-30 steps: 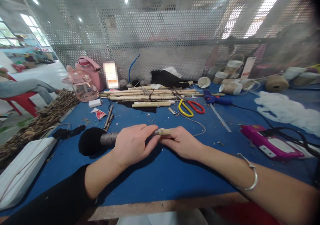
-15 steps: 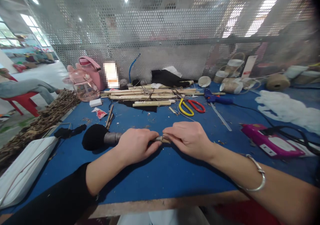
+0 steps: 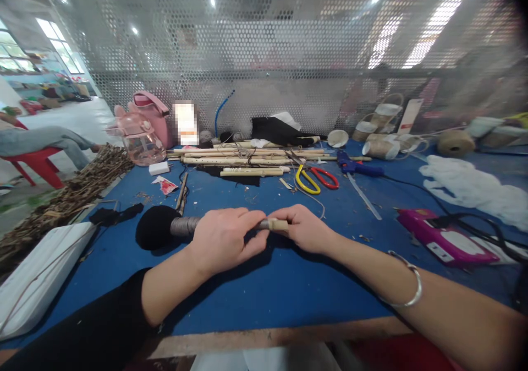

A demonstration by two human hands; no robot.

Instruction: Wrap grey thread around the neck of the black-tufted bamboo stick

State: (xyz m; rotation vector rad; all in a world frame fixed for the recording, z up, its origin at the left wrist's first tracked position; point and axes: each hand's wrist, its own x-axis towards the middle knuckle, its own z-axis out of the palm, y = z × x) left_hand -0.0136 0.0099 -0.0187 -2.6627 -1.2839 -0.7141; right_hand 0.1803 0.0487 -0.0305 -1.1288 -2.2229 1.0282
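Note:
A stick wrapped in grey cord (image 3: 184, 227) lies level across the front of the blue table, with a round black cloth-covered head (image 3: 157, 227) at its left end. My left hand (image 3: 226, 238) is closed around its middle and hides that part. At the right end, a pale bare tip (image 3: 279, 225) shows past the wrapping. The fingers of my right hand (image 3: 307, 228) pinch this end; some fingertips are hidden behind it. A thin loose cord (image 3: 323, 208) curves on the table just beyond my right hand.
Behind my hands lie scissors with yellow and red handles (image 3: 307, 179), a blue glue gun (image 3: 358, 166) and a bundle of pale sticks (image 3: 247, 159). A magenta power strip (image 3: 445, 239) is at right, a white foam block (image 3: 45, 277) at left. Perforated metal (image 3: 264, 41) stands behind.
My right hand has shifted slightly left and its grip has changed, so more of the pale tip shows. My left hand stays on the wrapped stick, its thumb a little lower.

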